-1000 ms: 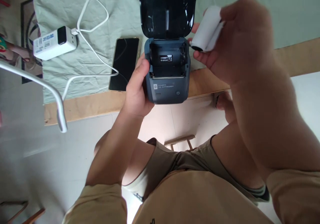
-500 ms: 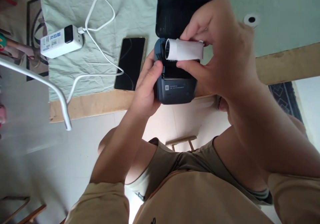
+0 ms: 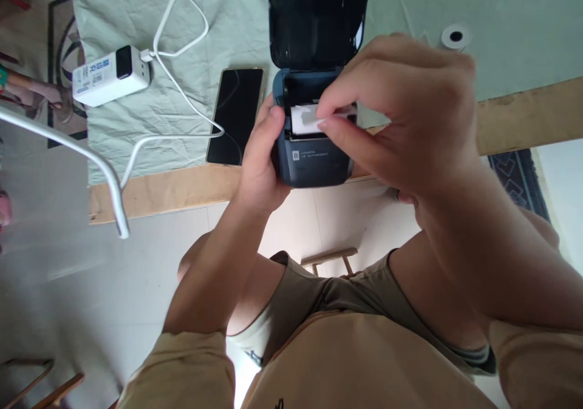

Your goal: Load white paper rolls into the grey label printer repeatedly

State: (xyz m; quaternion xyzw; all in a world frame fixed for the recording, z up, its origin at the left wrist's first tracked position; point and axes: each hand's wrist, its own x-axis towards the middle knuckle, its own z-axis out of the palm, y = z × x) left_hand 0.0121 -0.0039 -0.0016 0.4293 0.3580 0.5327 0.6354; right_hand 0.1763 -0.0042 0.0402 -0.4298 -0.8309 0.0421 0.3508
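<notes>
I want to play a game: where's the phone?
In the head view, the phone lies left of center on the green cloth, beside the left hand holding the printer.

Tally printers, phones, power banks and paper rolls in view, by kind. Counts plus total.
Portable printer: 1
Phone: 1
Power bank: 1
Paper rolls: 2 (the roll in the printer, the roll with a dark core on the green cloth)
Total: 5
</notes>
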